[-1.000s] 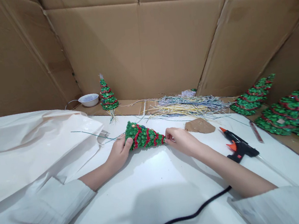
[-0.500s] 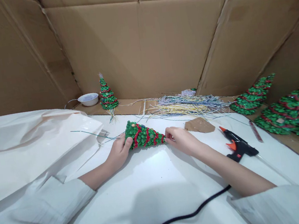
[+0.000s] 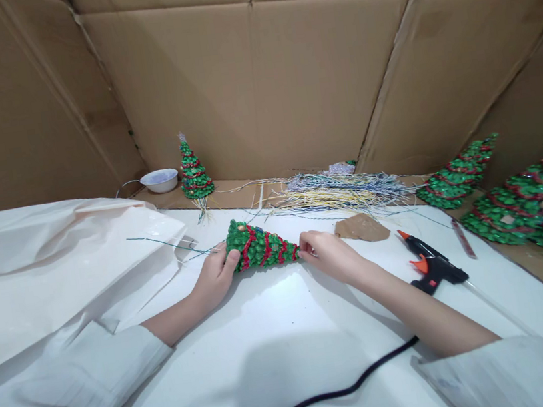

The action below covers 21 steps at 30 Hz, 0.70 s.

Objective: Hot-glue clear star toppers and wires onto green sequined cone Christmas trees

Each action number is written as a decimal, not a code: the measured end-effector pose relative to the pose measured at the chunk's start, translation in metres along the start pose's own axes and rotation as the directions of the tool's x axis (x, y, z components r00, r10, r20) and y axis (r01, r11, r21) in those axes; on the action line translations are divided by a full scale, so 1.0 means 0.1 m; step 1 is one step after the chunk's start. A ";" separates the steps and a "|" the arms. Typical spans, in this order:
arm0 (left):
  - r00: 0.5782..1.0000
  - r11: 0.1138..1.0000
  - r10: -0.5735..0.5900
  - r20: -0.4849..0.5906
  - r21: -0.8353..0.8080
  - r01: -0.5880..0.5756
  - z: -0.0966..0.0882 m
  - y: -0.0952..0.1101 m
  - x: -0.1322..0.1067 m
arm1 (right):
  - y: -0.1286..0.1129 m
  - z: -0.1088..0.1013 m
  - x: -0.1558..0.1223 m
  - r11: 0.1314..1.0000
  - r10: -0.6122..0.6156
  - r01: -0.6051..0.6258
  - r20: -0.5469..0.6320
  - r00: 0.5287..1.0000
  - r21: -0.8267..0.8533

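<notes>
A small beaded Christmas tree point(image 3: 261, 245), green with red garland, lies on its side above the white tabletop point(image 3: 287, 316), tip pointing right. My left hand point(image 3: 217, 273) is wrapped round its wide base, thumb on the near side. Thin wires point(image 3: 171, 243) stick out of the base to the left, past my fingers. At the other end, my right hand point(image 3: 322, 254) pinches the narrow tip between thumb and fingertips. Whether something small is also in that pinch cannot be made out.
A black glue gun point(image 3: 434, 261) with an orange nozzle lies right of my right forearm, near a brown cardboard piece point(image 3: 362, 228). Behind are a wire bundle point(image 3: 345, 190), a standing tree point(image 3: 195, 170) and a white bowl point(image 3: 160, 181). More trees point(image 3: 515, 209) stand right. A black cable point(image 3: 323, 396) crosses in front.
</notes>
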State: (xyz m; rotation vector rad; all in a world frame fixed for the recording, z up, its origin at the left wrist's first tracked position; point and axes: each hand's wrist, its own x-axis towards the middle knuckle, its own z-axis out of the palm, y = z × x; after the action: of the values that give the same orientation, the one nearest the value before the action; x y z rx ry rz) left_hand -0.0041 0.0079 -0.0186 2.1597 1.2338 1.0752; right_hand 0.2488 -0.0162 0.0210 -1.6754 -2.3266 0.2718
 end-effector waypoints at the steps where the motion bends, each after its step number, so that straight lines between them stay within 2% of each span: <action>1: 1.000 1.000 0.002 -0.003 -0.004 -0.002 0.00 0.00 0.00 | 0.00 0.00 0.00 1.000 0.000 0.000 0.001 1.000 -0.001; 21: 1.000 1.000 0.003 0.012 0.004 -0.003 0.00 0.02 0.00 | -0.02 -0.01 0.00 1.000 0.004 -0.004 0.005 1.000 -0.010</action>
State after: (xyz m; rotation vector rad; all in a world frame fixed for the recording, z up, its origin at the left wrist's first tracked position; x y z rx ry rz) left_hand -0.0033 0.0073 -0.0171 2.1684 1.2289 1.0604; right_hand 0.2474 -0.0167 0.0228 -1.6868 -2.3322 0.2660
